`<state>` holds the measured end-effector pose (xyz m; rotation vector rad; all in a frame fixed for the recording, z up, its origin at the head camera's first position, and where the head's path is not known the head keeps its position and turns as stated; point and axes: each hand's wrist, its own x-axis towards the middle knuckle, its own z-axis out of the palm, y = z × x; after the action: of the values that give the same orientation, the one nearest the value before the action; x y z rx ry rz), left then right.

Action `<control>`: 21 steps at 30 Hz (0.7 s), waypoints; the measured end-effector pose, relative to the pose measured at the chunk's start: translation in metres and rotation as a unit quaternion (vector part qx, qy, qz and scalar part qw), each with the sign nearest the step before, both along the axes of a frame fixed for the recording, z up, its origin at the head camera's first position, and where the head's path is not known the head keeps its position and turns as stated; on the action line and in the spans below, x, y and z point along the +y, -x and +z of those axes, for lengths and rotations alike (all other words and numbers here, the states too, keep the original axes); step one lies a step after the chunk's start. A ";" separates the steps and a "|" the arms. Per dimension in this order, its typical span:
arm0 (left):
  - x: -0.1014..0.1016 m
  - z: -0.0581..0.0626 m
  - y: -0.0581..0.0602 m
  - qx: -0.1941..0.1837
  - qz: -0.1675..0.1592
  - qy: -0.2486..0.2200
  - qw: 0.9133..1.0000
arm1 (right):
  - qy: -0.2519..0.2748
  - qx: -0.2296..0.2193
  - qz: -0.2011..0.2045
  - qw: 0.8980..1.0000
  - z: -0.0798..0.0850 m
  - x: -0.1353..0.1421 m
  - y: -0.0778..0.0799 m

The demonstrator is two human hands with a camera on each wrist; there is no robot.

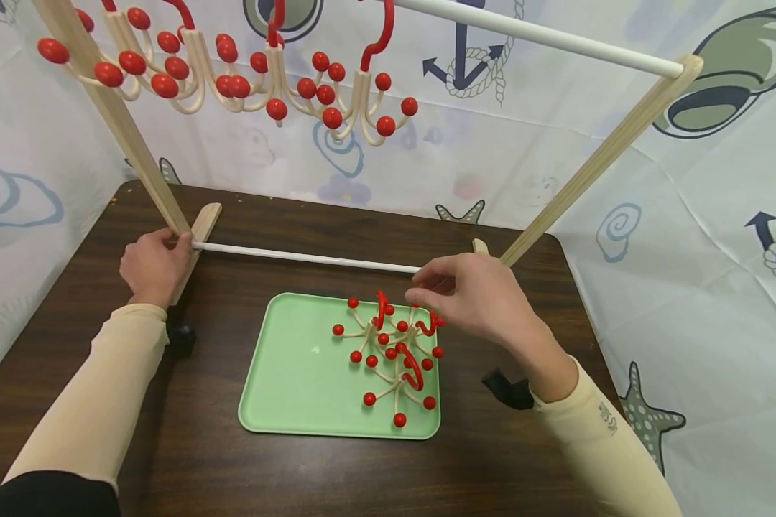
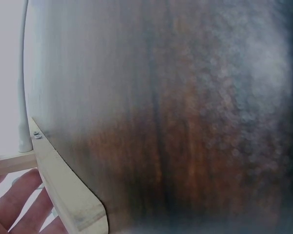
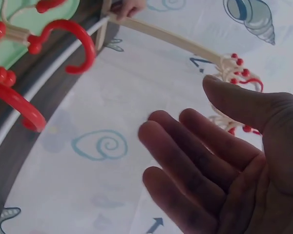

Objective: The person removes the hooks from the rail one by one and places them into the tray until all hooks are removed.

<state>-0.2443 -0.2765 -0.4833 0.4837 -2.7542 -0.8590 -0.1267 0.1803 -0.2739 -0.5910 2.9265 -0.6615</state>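
Observation:
My left hand point(image 1: 156, 267) grips the foot of the wooden frame's left post point(image 1: 168, 205), with thumb and fingers on either side of it in the left wrist view. My right hand point(image 1: 485, 294) hovers over the back right corner of a green tray point(image 1: 284, 373), its fingers loosely bent and nothing held. Three small wooden hangers point(image 1: 397, 388) lie bunched on the tray's right half, each with curved arms tipped by red balls and a red hook point(image 3: 83, 44) on top. Similar hangers point(image 1: 361, 100) hang by red hooks at the upper left.
A white upper rod point(image 1: 537, 32) runs to the right post point(image 1: 595, 158). Low between the posts spans a thinner white rod point(image 1: 304, 257), behind the tray. The dark wooden table point(image 1: 284, 474) backs onto a patterned curtain point(image 1: 530, 143).

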 end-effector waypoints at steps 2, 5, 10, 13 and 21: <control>0.000 0.001 0.001 -0.001 0.000 0.001 1.000 | 0.026 0.007 -0.005 1.000 0.006 0.000 0.003; 0.000 0.003 0.001 -0.001 -0.001 0.003 1.000 | 0.075 0.022 -0.013 0.997 0.016 -0.001 0.009; -0.002 0.002 0.002 -0.003 0.001 0.006 1.000 | 0.175 0.109 -0.002 0.978 0.029 -0.007 0.027; -0.002 0.000 0.002 -0.010 -0.001 0.004 1.000 | 0.221 0.177 0.009 0.959 0.038 -0.011 0.044; -0.004 -0.003 0.002 -0.014 -0.001 0.000 1.000 | 0.254 0.237 -0.007 0.938 0.075 -0.031 0.076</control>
<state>-0.2463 -0.2802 -0.4867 0.4978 -2.7813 -0.8578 -0.2023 0.1490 -0.1993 -0.8817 3.1799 -1.4914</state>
